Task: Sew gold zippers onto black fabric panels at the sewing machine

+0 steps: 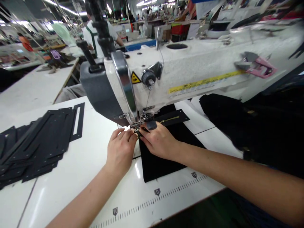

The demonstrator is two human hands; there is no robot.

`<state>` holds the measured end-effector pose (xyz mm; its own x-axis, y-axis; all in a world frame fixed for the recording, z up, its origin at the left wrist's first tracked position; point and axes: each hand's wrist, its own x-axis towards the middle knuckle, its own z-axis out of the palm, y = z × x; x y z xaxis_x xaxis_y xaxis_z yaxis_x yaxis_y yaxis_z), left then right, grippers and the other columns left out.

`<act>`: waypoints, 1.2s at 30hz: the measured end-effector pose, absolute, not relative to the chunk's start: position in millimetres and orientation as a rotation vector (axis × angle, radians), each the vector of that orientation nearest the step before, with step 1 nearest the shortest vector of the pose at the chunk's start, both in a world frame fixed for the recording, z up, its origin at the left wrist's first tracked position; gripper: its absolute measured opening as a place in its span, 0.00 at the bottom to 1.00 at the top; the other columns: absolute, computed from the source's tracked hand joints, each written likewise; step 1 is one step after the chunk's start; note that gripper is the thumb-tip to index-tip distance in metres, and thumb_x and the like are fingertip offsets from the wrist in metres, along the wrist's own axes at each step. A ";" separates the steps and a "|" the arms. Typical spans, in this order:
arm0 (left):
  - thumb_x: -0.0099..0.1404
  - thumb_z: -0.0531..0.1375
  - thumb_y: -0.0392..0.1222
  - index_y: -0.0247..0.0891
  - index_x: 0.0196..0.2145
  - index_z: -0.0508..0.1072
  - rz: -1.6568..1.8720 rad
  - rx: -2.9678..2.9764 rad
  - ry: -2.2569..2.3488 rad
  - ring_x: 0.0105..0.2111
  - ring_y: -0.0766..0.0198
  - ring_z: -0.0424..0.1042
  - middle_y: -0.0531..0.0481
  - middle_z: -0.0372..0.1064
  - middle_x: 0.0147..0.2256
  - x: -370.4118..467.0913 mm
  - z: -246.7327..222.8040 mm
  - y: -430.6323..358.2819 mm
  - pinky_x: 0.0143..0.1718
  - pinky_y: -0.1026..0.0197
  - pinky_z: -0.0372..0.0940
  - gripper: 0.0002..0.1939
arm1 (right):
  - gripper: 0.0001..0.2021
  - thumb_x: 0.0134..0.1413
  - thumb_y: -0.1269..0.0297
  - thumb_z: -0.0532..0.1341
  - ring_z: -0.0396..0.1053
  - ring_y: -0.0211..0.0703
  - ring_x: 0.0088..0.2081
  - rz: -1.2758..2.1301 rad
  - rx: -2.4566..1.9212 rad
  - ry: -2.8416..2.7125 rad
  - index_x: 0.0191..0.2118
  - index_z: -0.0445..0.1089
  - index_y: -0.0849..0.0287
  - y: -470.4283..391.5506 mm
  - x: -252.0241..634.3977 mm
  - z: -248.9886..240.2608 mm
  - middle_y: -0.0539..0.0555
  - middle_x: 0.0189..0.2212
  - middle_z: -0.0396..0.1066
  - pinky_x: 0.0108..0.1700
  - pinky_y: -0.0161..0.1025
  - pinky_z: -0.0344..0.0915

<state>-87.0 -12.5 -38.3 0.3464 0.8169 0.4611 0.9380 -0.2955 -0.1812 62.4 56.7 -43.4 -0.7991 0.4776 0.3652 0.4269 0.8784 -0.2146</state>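
– So, what's the surface like?
– White and glossy: the table [59, 177] throws back streaks of light, and a ruler [157, 192] marked 10, 0, 10 runs along its near edge.
– Where's the cloth [159, 167]?
– Flat on the table, black, reaching in beneath the machine [197, 63]. A black strip [182, 114] with a gold zip [169, 120] lies across it.
– And the hands?
– Left hand [122, 144] and right hand [161, 139] meet at the presser foot, fingers drawn in narrow. Whether either one pinches or only presses, I can't tell.
– Anything else on the table?
– Black pieces [45, 139] spread in an overlapping pile at the left, and a dark heap [273, 126] at the right. Pink snips [262, 67] sit against the machine's arm.
– What about the room?
– A big workshop, blurred: strip lights [64, 9] overhead, another pale table [35, 82] at the left, a red crate [179, 29] farther back, and a person in white [87, 34] just beyond the machine.
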 end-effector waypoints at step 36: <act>0.62 0.53 0.33 0.38 0.34 0.71 -0.594 -2.214 -1.637 0.42 0.57 0.70 0.46 0.72 0.40 -94.5 -24.1 -36.0 0.48 0.48 0.60 0.07 | 0.28 0.49 0.59 0.59 0.63 0.60 0.47 -0.124 -1.024 -2.619 0.54 0.60 0.71 21.1 106.2 -35.8 0.68 0.49 0.64 0.48 0.54 0.61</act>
